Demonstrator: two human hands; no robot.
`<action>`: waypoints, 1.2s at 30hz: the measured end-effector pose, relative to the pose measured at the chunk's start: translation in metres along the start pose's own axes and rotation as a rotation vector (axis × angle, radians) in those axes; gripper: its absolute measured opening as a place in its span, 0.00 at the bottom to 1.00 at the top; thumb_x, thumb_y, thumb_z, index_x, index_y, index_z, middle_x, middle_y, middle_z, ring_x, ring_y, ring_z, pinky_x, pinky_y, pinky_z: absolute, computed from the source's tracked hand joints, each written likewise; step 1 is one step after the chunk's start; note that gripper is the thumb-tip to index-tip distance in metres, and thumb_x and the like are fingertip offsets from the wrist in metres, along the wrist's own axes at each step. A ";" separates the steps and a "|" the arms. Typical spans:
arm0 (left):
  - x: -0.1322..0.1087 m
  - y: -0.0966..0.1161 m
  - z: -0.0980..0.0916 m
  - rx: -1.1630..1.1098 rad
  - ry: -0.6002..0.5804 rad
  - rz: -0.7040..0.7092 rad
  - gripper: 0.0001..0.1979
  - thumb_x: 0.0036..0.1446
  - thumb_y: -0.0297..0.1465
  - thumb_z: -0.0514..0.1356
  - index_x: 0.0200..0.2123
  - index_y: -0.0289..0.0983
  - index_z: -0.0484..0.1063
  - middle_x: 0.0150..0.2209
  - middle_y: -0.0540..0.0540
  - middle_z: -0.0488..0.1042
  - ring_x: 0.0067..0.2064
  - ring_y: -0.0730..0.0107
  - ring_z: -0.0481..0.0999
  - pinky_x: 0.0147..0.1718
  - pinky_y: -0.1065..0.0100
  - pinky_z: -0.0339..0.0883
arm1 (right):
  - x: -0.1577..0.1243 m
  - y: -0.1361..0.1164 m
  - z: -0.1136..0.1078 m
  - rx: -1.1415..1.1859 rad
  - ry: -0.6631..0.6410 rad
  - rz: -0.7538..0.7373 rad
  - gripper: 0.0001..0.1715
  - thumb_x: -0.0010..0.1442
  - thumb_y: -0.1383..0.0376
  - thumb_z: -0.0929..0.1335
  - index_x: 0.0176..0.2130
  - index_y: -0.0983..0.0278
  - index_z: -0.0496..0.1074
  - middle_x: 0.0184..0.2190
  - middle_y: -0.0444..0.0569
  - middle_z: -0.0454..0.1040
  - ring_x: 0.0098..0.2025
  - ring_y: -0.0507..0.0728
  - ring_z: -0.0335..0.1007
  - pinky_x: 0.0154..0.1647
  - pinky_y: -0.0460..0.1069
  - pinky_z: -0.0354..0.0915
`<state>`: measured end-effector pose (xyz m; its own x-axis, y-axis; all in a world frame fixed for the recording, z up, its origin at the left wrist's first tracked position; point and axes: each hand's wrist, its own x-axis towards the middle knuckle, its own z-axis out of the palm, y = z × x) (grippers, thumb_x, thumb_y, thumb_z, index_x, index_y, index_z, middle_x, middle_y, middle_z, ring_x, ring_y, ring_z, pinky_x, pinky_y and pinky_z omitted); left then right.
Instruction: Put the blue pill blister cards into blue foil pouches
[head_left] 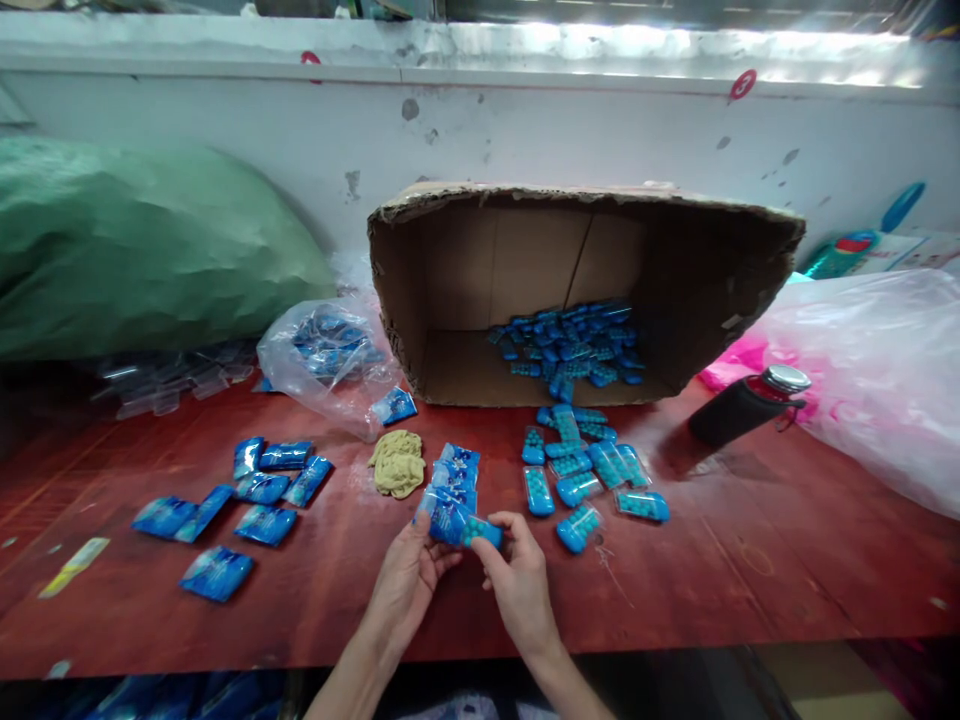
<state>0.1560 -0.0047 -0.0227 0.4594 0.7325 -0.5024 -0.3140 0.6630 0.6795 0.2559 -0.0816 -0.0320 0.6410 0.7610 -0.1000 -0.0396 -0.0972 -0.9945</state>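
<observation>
Near the table's front edge, my left hand (pixel 412 565) pinches a blue printed pouch (pixel 445 520) between thumb and fingers. My right hand (pixel 517 570) grips a small clear-and-blue case of turquoise balls (pixel 482 531), its left end at the pouch's right side. Whether that end is inside the pouch cannot be made out. More blue pouches (pixel 456 468) lie overlapped just beyond my hands. To the right, several similar cases (pixel 577 487) are scattered on the table. Off to the left lie several blue pouches (pixel 217 573) that look filled.
A cardboard box (pixel 465 385) on its side holds a heap of cases (pixel 577 345). Beside it are a plastic bag of blue pouches (pixel 330 345) and a yellowish cloth (pixel 397 463). A black bottle (pixel 742 408) stands right; a green sack (pixel 150 250) fills the back left.
</observation>
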 end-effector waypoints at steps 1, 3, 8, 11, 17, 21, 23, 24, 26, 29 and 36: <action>0.000 -0.001 0.000 -0.015 -0.005 -0.029 0.12 0.46 0.37 0.61 0.31 0.34 0.68 0.25 0.47 0.75 0.26 0.71 0.74 0.26 0.69 0.68 | -0.002 -0.001 0.000 -0.050 0.018 -0.082 0.09 0.51 0.65 0.67 0.35 0.62 0.66 0.27 0.44 0.66 0.26 0.52 0.64 0.20 0.44 0.66; 0.002 -0.002 -0.001 -0.033 0.011 -0.069 0.10 0.46 0.34 0.61 0.29 0.33 0.68 0.24 0.47 0.76 0.26 0.71 0.74 0.27 0.69 0.68 | -0.005 -0.003 0.000 -0.095 -0.020 -0.195 0.09 0.52 0.66 0.66 0.37 0.62 0.68 0.33 0.48 0.66 0.34 0.54 0.66 0.27 0.45 0.68; 0.003 -0.002 -0.004 -0.028 -0.028 -0.141 0.06 0.48 0.31 0.60 0.30 0.34 0.69 0.27 0.45 0.77 0.28 0.68 0.75 0.29 0.66 0.69 | -0.003 -0.003 -0.003 0.077 -0.261 -0.072 0.14 0.56 0.65 0.62 0.44 0.59 0.67 0.35 0.47 0.65 0.30 0.52 0.66 0.22 0.44 0.67; 0.000 0.001 -0.003 -0.058 -0.093 -0.162 0.05 0.50 0.29 0.58 0.32 0.34 0.69 0.31 0.45 0.78 0.31 0.68 0.76 0.34 0.63 0.69 | 0.003 0.001 -0.004 0.209 -0.274 0.055 0.17 0.52 0.65 0.65 0.44 0.60 0.66 0.33 0.44 0.66 0.28 0.51 0.64 0.22 0.44 0.65; -0.003 0.008 0.000 -0.078 -0.231 -0.202 0.06 0.52 0.25 0.56 0.34 0.33 0.71 0.34 0.43 0.78 0.35 0.68 0.76 0.37 0.64 0.68 | 0.007 -0.003 -0.010 0.208 -0.267 -0.028 0.22 0.47 0.70 0.69 0.44 0.60 0.67 0.33 0.43 0.67 0.36 0.53 0.63 0.41 0.48 0.61; -0.002 0.012 -0.004 -0.071 -0.308 -0.225 0.07 0.52 0.24 0.55 0.35 0.34 0.72 0.33 0.44 0.78 0.34 0.69 0.76 0.36 0.65 0.68 | 0.007 -0.008 -0.012 0.158 -0.286 -0.057 0.27 0.44 0.71 0.69 0.46 0.58 0.67 0.31 0.41 0.65 0.34 0.53 0.61 0.40 0.48 0.60; -0.002 0.012 -0.005 -0.064 -0.325 -0.239 0.08 0.52 0.25 0.55 0.35 0.33 0.72 0.33 0.43 0.78 0.35 0.68 0.76 0.37 0.65 0.68 | 0.008 -0.009 -0.013 0.129 -0.285 -0.072 0.28 0.43 0.71 0.69 0.46 0.57 0.67 0.31 0.41 0.63 0.33 0.52 0.60 0.39 0.48 0.60; -0.003 0.011 -0.005 -0.060 -0.328 -0.244 0.08 0.52 0.25 0.55 0.36 0.33 0.72 0.33 0.43 0.78 0.36 0.67 0.76 0.37 0.65 0.68 | 0.008 -0.009 -0.013 0.121 -0.291 -0.080 0.29 0.43 0.71 0.70 0.46 0.56 0.67 0.32 0.41 0.63 0.34 0.52 0.60 0.40 0.48 0.60; -0.004 0.007 -0.004 -0.055 -0.320 -0.248 0.09 0.52 0.26 0.56 0.37 0.32 0.72 0.35 0.42 0.77 0.38 0.66 0.75 0.37 0.66 0.68 | 0.009 -0.009 -0.014 0.129 -0.322 -0.083 0.29 0.42 0.71 0.70 0.46 0.56 0.68 0.33 0.41 0.63 0.35 0.53 0.61 0.41 0.48 0.60; -0.006 0.000 -0.003 -0.053 -0.280 -0.225 0.09 0.51 0.27 0.57 0.37 0.33 0.72 0.34 0.42 0.77 0.38 0.66 0.75 0.35 0.67 0.69 | 0.010 -0.007 -0.014 0.213 -0.394 -0.041 0.29 0.42 0.71 0.69 0.46 0.55 0.68 0.35 0.42 0.65 0.37 0.54 0.62 0.41 0.49 0.61; -0.013 0.005 0.001 -0.039 -0.250 -0.215 0.10 0.51 0.28 0.57 0.38 0.35 0.70 0.38 0.43 0.76 0.35 0.68 0.75 0.35 0.64 0.69 | 0.010 -0.005 -0.016 0.229 -0.410 -0.031 0.26 0.44 0.71 0.69 0.46 0.58 0.68 0.36 0.44 0.69 0.40 0.55 0.64 0.44 0.50 0.60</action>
<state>0.1492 -0.0109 -0.0122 0.7065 0.5177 -0.4825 -0.2169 0.8074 0.5486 0.2744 -0.0838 -0.0278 0.2903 0.9565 -0.0288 -0.2230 0.0383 -0.9741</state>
